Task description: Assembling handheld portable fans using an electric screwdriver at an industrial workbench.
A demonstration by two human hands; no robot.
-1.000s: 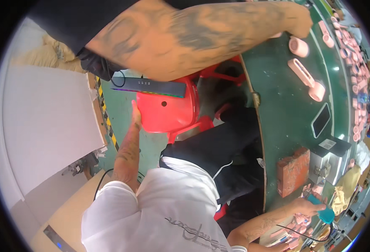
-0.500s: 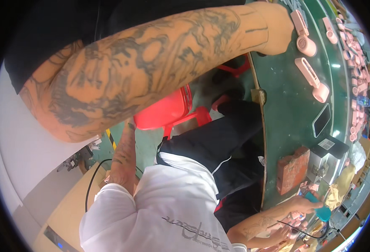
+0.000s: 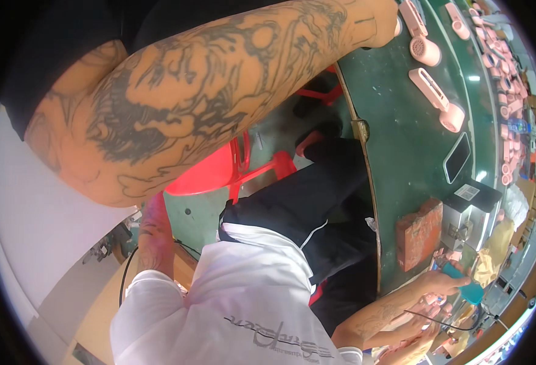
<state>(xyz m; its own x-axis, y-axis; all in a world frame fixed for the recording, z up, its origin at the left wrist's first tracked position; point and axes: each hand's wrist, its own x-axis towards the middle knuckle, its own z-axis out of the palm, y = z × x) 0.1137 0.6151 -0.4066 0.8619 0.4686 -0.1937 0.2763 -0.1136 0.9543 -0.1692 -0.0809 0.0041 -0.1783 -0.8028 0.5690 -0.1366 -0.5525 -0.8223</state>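
Observation:
My right forearm, tattooed, crosses the upper view from a dark sleeve. My right hand (image 3: 379,23) is over the bench edge at the top, partly cut off, its fingers hidden. A small pale pink edge (image 3: 398,26) shows beside it; whether I hold that piece I cannot tell. Nearest the hand, a pink hair-dryer-shaped part (image 3: 424,50) with a round grille and slotted handle lies on the green bench (image 3: 396,152). A similar pink part (image 3: 452,117) lies lower down, and another (image 3: 458,24) farther right. My left hand is out of view.
Beside me, a co-worker in a white shirt (image 3: 250,292) grips a teal corded tool (image 3: 472,293). A phone (image 3: 458,158), a red brick (image 3: 419,234) and a grey metal box (image 3: 473,210) are on the bench. Many pink parts (image 3: 504,79) line the far side. A red stool (image 3: 204,173) stands below.
The view has shifted, so the bench and its things sit farther left and higher. My right hand is closer to the top edge. A pale pink edge now shows beside it.

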